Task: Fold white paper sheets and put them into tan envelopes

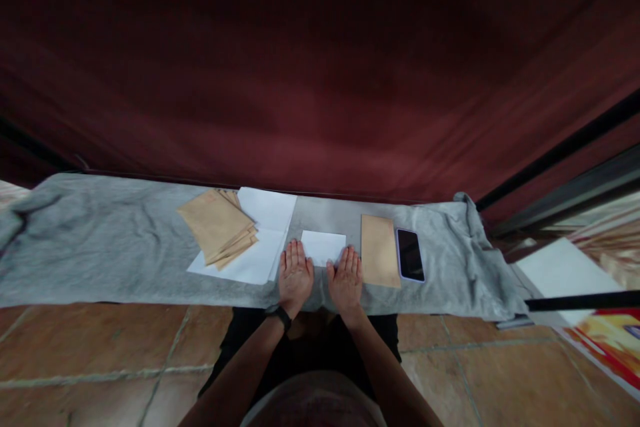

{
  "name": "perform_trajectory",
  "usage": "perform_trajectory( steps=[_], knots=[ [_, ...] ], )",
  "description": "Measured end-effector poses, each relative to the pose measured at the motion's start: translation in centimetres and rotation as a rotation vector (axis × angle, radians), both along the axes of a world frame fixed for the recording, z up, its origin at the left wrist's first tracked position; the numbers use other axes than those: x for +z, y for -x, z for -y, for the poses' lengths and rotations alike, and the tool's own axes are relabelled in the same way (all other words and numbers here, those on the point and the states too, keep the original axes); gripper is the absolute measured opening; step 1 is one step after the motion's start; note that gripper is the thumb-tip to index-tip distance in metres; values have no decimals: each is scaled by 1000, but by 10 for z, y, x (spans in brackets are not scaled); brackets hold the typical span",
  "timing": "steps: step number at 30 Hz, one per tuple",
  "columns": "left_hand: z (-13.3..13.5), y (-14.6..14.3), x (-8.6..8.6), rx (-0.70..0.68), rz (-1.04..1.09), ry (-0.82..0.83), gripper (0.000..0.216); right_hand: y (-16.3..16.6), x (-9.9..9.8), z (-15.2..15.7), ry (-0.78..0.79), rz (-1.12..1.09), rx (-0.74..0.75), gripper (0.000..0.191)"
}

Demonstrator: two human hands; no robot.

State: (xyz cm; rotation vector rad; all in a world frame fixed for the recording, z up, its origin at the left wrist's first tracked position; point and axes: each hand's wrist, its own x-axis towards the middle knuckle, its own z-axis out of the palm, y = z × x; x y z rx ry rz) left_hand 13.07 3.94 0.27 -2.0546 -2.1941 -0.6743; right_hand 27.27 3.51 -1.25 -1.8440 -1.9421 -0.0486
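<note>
My left hand [295,273] and my right hand [345,278] lie flat, palms down, side by side on a small folded white sheet [324,245] on a grey cloth [100,247]. Fingers of both hands are stretched out, and neither grips anything. A black band sits on my left wrist. To the left lies a stack of brown envelopes [217,223] on top of white paper sheets [265,210]. Just right of my right hand lies a single brown envelope [380,250], and beside it a phone [410,254] with a dark screen.
A dark red curtain [320,80] hangs behind the cloth-covered surface. Brown floor tiles [100,360] run below its near edge. At the right stand a black bar [580,301], a white board [565,273] and a colourful printed sheet [610,340].
</note>
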Motion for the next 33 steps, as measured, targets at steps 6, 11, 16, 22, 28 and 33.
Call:
perform_trajectory(
  steps=[6,11,16,22,28,33],
  knots=[
    [2,9,0,-74,23,-5,60,-4,3,2,-2,10,23,62],
    [-4,8,6,-303,-16,64,58,-8,11,-6,-8,30,203,55],
    [-20,4,6,-467,-96,109,58,-9,16,-24,39,54,366,49],
    [-28,2,3,-427,-107,113,59,-6,11,-32,36,77,318,52],
    [-29,-3,3,-303,-79,133,59,0,6,-32,15,74,189,55],
    [-29,-4,0,-220,-48,123,59,2,4,-30,0,60,112,59]
  ],
)
